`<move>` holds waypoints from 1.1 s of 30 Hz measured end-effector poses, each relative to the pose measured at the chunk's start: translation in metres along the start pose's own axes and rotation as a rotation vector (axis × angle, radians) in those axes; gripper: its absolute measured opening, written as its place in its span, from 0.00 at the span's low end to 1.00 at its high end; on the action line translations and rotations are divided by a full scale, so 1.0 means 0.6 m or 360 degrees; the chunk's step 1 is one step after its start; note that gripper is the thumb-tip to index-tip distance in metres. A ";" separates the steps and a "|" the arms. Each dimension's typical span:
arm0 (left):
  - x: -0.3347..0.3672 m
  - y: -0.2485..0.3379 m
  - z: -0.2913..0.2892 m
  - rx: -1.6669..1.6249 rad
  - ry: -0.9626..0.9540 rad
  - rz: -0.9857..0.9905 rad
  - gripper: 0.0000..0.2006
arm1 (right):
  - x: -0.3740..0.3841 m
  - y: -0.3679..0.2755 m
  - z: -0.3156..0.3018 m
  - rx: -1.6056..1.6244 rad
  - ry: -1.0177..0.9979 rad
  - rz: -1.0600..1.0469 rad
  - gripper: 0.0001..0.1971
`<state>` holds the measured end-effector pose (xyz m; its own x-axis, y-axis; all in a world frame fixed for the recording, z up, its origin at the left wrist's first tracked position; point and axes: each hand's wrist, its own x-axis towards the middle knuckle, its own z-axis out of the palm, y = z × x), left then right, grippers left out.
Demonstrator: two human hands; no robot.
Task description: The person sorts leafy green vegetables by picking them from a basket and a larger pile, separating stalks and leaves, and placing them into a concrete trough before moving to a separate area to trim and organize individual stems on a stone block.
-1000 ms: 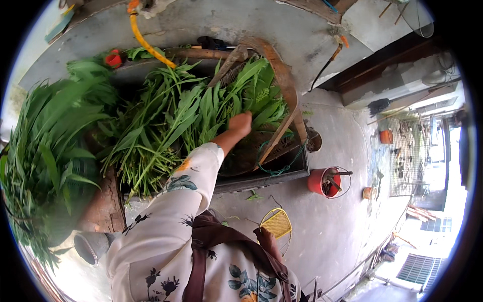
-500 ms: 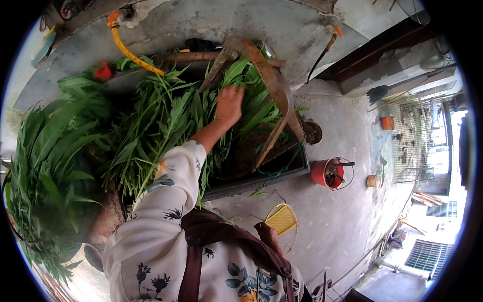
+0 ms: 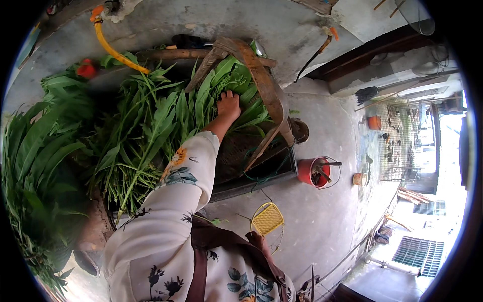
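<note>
Left arm [image 3: 176,187] extended from the lower left toward the upper centre of the frame, slightly bent at the elbow; left hand [image 3: 229,104] back uppermost, fingers curled, grip not discernible. Right arm [image 3: 259,242] lowered, a short bare part visible at lower centre.

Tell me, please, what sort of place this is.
Perhaps a household yard: a yellow hose by the wall, a red bucket on the grey floor, and heaped leafy greens.

On the right, passage is barred by the wooden arch [image 3: 267,90] (rather broad); above the leafy stems [image 3: 161,113], room is left
</note>
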<state>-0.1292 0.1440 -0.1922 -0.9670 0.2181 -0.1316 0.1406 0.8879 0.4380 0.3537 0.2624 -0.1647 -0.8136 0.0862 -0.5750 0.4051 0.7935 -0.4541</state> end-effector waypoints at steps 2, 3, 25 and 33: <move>0.007 -0.015 0.001 0.0010 -0.0036 0.0007 0.15 | -0.002 0.002 0.000 0.0041 -0.0021 0.0028 0.09; 0.012 -0.025 -0.004 0.0020 -0.0040 0.0003 0.14 | 0.003 0.002 -0.003 0.0057 -0.0030 0.0026 0.09; -0.203 -0.213 -0.234 -0.2777 0.0902 -0.0445 0.15 | 0.067 -0.037 -0.040 -0.0078 0.0049 -0.0162 0.11; -0.217 -0.147 -0.242 -0.2853 0.0020 -0.0735 0.19 | 0.071 -0.054 -0.057 -0.0168 -0.0061 -0.0140 0.10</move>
<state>-0.0469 -0.0216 -0.0846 -0.8610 0.1028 -0.4981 -0.4606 -0.5730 0.6779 0.2915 0.2611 -0.1511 -0.8265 -0.0080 -0.5628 0.2852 0.8561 -0.4309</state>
